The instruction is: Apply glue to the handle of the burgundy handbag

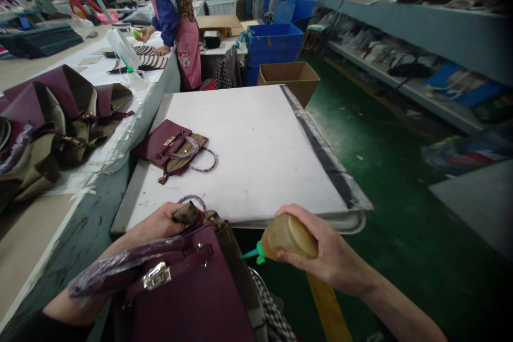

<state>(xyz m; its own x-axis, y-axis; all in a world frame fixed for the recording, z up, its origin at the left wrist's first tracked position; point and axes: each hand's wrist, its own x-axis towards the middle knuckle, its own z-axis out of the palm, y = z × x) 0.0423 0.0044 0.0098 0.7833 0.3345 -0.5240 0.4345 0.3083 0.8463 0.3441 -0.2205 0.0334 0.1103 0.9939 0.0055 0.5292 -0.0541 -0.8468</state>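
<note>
My left hand (160, 222) grips the top edge of a maroon handbag (188, 294) with a silver clasp, held on my lap below the table edge. In my right hand (324, 251) is a tan squeeze bottle (288, 236) lying sideways, its green nozzle (254, 254) pointing left toward the bag's side. A second maroon and tan handbag (172, 149) lies flat on the white table (260, 149) ahead, its handles wrapped in clear plastic.
Several unfinished maroon and tan bags (52, 123) pile on the long bench at left. A person in a pink apron (176, 21) works there; others stand farther back. A brown box (290, 77) and blue crates (274, 43) stand beyond the table. Shelves (420, 32) line the right over a green floor.
</note>
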